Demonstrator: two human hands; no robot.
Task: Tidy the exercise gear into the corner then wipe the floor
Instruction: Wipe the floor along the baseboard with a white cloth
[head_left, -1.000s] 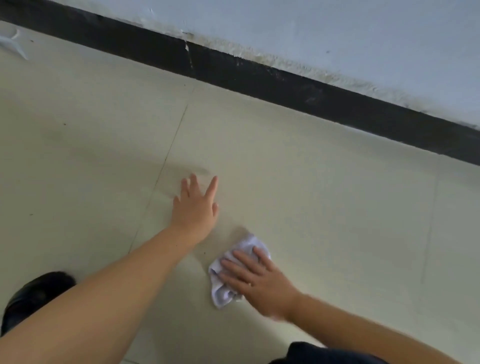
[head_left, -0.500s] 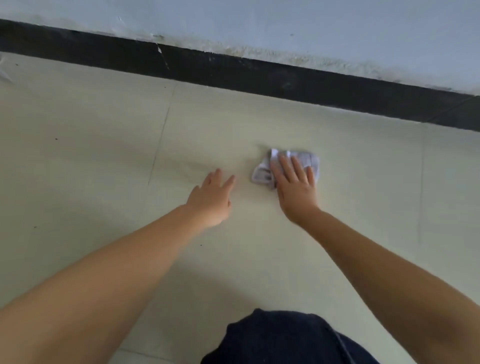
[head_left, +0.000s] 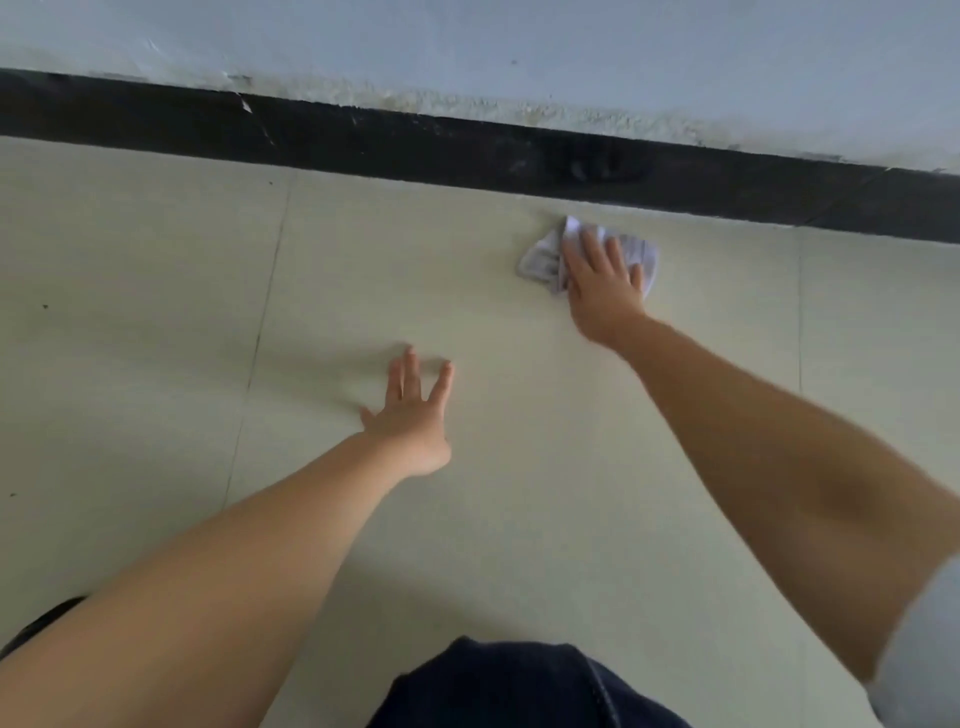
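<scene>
Right hand (head_left: 602, 283): fingers straight and laid flat, pressing a crumpled white cloth (head_left: 540, 260) onto the floor (head_left: 156, 312). The cloth shows to either side of the fingers and beyond the fingertips; the palm covers its near part. The cloth lies on the floor just beside the black skirting board (head_left: 415, 145), its far corner almost at the skirting's lower edge; whether it touches cannot be told.

Left hand (head_left: 413, 421): fingers spread and straight, palm down, resting flat on the floor, holding nothing. It sits well apart from the cloth, nearer the person and to the left of it.

Floor: pale cream tiles with thin dark joints, one running to the left of the left hand (head_left: 260, 332) and another to the right of the right forearm. A few small dark specks lie on the tile at far left.

Wall (head_left: 519, 47): pale blue-grey, with rough, discoloured paint along the line where it meets the skirting.

At the bottom edge, a knee in dark denim (head_left: 519, 686). At lower left, part of a black shoe (head_left: 41, 623). A light sleeve (head_left: 924, 649) shows on the right arm.
</scene>
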